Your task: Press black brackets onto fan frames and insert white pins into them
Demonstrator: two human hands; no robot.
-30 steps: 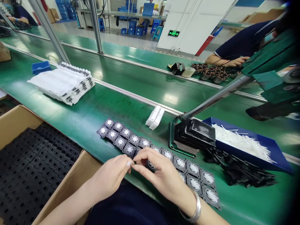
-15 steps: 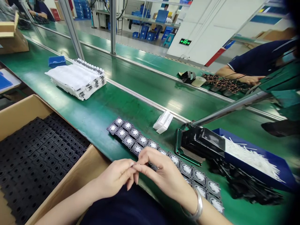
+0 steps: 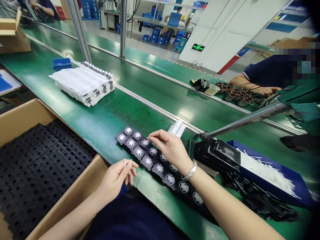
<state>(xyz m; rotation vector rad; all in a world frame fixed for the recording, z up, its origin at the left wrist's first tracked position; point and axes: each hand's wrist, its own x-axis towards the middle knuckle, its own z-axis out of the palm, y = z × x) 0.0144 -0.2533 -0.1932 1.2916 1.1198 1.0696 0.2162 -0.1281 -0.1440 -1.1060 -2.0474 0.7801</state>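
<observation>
Two rows of black square parts with white swirl centres (image 3: 138,151) lie on the green bench top. Over these parts is my right hand (image 3: 172,146), its thumb and forefinger pinched at a tiny item too small to name, near the far row. Nearer my body, at the bench edge, my left hand (image 3: 120,176) is closed with a small white piece (image 3: 127,162) between thumb and forefinger. The two hands are apart. Behind my right hand, white blocks (image 3: 178,128) lie partly hidden.
A carton of black parts (image 3: 45,166) stands at the left. White stacked sheets (image 3: 80,81) and a small blue box (image 3: 61,64) lie farther back. At right are a blue bin of white sticks (image 3: 270,170) and a metal bar (image 3: 250,118). Across the bench, a person handles wires (image 3: 237,93).
My hands have separated. The right one moved up and forward over the far row; the left one shifted slightly, now showing the white piece.
</observation>
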